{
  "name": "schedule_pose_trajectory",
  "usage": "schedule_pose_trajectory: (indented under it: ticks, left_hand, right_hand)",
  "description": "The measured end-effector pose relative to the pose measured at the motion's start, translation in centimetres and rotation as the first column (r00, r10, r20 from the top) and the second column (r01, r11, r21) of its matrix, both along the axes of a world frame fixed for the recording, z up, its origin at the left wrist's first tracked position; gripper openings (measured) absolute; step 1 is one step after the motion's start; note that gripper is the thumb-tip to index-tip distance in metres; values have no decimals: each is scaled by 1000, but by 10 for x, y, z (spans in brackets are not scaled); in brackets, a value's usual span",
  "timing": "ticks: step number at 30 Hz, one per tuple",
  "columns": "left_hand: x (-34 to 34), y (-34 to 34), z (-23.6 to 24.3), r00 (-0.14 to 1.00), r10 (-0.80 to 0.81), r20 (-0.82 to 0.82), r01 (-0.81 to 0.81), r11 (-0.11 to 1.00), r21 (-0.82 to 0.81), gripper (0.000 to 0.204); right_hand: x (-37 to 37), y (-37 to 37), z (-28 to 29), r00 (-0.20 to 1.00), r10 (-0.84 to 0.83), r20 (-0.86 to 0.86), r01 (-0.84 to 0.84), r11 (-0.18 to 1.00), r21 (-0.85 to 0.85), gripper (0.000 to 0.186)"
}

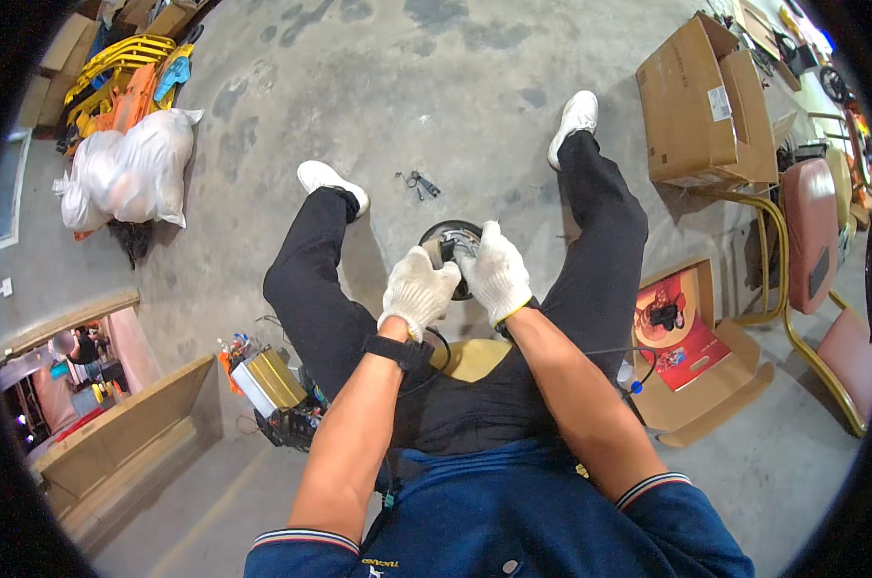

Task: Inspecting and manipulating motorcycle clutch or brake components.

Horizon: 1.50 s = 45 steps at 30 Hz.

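Note:
Between my knees is a round, black-rimmed, wheel-like part (439, 230) with metal in its middle. White knitted gloves cover both hands. My left hand (419, 289) is closed at the part's left side, by a small tan band and a dark piece. From the right, my right hand (496, 273) curls its fingers in at the metal middle. The hands nearly meet, and they hide the lower part of the wheel and whatever small pieces the fingers pinch. Beyond it, a small black cabled piece (419, 184) lies on the concrete floor.
Left of my leg sits a gold and silver metal box (270, 379) among wires. An opened flat carton (739, 371) lies at right, near a tall cardboard box (691, 106) and a gold-framed chair (810, 236). White sacks (132, 169) stand far left. Thin cables run by my wrists.

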<state>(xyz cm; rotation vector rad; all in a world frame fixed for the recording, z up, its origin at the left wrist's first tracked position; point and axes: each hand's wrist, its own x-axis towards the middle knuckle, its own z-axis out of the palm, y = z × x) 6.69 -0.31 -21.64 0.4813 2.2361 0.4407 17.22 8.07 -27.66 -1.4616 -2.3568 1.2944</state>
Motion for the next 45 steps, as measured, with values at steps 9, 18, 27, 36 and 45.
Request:
schedule_pose_trajectory:
  ticks: [9,18,27,36,45]
  left_hand:
    - [-16,-8,15,929,58,366,-84,995,55,36]
    - [-11,-8,16,997,-62,42,60,997,42,62]
    - [-22,-10,15,937,49,346,-128,970,209,83]
    - [-20,-14,9,944,46,326,-135,957,258,77]
    - [-13,7,24,993,-99,-67,97,995,-24,62]
  right_hand:
    - [8,12,-4,999,18,-45,-25,986,-165,46]
    - [13,20,5,984,-55,-169,19,978,-208,50]
    - [14,26,20,995,-19,-94,-11,952,-305,55]
    - [15,30,18,996,-1,-85,-28,940,-339,56]
    - [10,16,7,985,-65,-157,44,990,-133,45]
